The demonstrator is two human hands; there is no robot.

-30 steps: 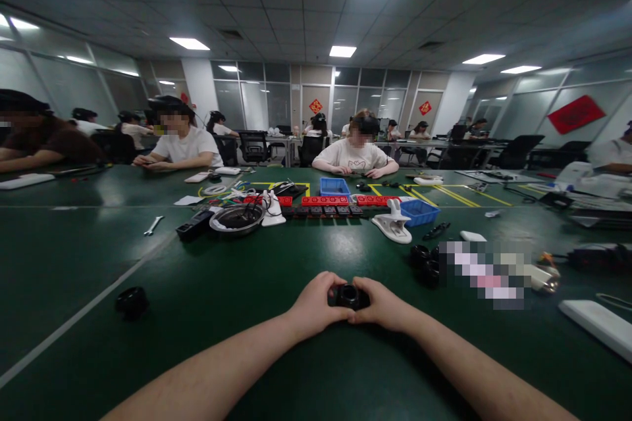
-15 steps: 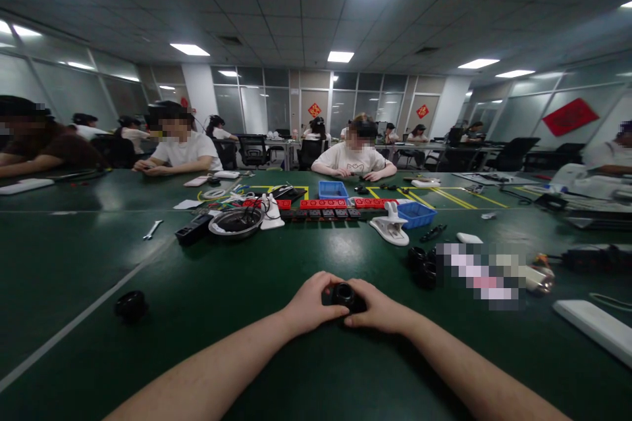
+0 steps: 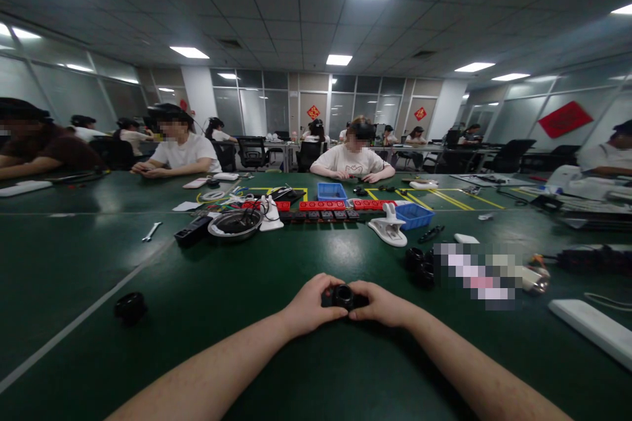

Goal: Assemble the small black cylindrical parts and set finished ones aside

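Note:
At the near middle of the table, a small black part with a round, ring-like opening [image 3: 342, 295] is held between my two hands. My left hand [image 3: 312, 306] is closed around its left side, with the thumb along the near face and a red spot showing by the fingers. From the right, my right hand [image 3: 382, 304] pinches the same part between thumb and fingers. Its underside is hidden, and its exact kind is too dark to make out. Apart on the left lies a black round piece [image 3: 130, 306]; similar black pieces [image 3: 422, 266] are clustered on the right.
Across the green table [image 3: 237, 322] are a metal bowl [image 3: 236, 231], a white clip stand [image 3: 390, 229], red socket strips [image 3: 323, 205], blue bins [image 3: 413, 216] and a wrench [image 3: 152, 231]. A white bar [image 3: 592, 332] lies at right. A co-worker [image 3: 353, 158] sits opposite.
My right thumb has drawn back slightly to the right along the black part. My left hand keeps its hold. The view has shifted very slightly.

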